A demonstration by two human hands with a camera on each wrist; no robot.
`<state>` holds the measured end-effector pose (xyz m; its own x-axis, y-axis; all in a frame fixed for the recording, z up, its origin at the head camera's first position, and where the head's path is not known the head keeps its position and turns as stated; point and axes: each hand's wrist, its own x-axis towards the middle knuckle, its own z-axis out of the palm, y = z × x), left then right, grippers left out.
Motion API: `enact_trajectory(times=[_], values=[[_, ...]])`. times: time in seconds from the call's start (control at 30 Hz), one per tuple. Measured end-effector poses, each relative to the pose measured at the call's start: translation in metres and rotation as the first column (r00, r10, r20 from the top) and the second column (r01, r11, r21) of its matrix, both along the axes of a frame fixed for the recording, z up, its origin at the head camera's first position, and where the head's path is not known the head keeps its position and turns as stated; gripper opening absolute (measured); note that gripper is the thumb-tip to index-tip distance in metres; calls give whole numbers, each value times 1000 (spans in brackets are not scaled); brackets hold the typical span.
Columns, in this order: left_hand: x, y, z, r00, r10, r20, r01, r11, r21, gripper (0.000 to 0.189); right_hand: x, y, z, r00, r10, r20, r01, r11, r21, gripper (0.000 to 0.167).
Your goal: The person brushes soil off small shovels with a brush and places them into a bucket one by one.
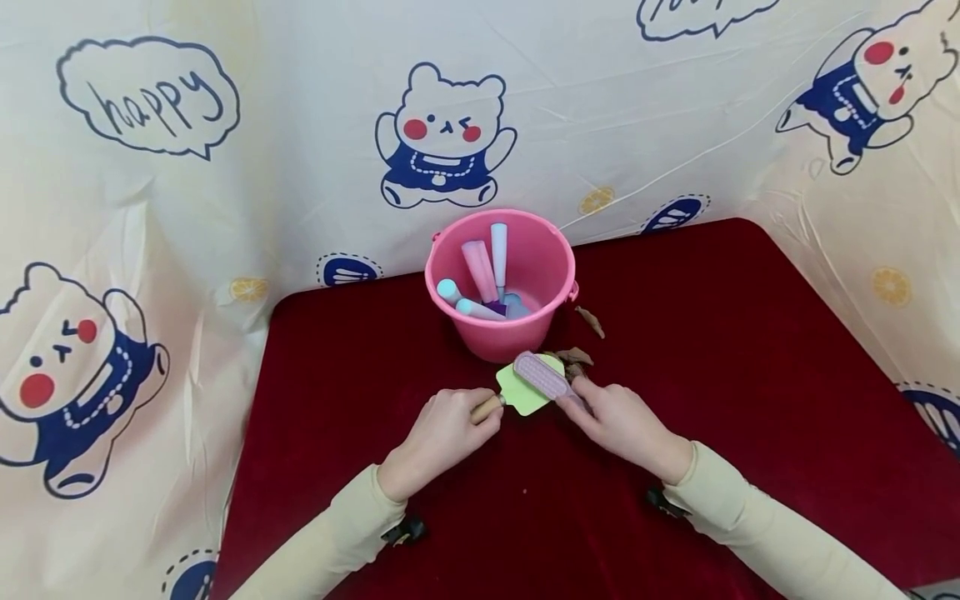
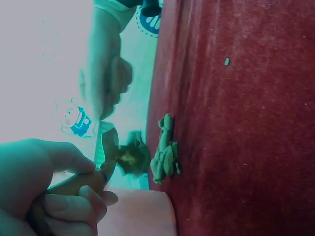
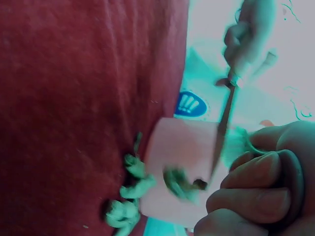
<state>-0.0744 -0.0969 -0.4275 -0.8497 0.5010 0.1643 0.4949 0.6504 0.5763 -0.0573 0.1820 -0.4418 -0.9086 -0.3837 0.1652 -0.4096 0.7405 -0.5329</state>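
Observation:
My left hand (image 1: 442,433) grips the wooden handle (image 1: 487,408) of a small shovel with a light green blade (image 1: 528,402). In my right hand (image 1: 626,427) is a purple tool (image 1: 538,375) with a long, rounded, textured head, which overlaps the blade in the head view. Brown crumpled pieces (image 1: 576,357), like dried leaves, lie just beyond the blade, beside the pink bucket (image 1: 502,340). Both wrist views show these pieces (image 2: 166,155) in a small heap on the cloth. A blurred clump (image 3: 179,184) hangs above the table at the blade's end, off the heap.
Several tools with blue, white and pink handles (image 1: 480,265) stand in the bucket. One brown piece (image 1: 590,322) lies to the bucket's right. Dark red cloth (image 1: 720,333) covers the table, and a white curtain with bear prints (image 1: 442,137) hangs behind it.

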Motion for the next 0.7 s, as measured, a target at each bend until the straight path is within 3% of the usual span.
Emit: enact_trajectory(times=[0.3, 0.53, 0.7], values=[[0, 0, 1, 1000, 13, -3, -13, 1000, 8, 40, -4, 8, -4, 992, -127, 7, 127, 991, -33, 21], [0, 5, -1, 1000, -5, -6, 5, 1000, 13, 42, 2, -5, -3, 1000, 12, 16, -11, 999, -39, 21], [2, 6, -3, 999, 0, -55, 1, 1000, 12, 42, 1, -2, -1, 998, -59, -8, 59, 998, 17, 21]])
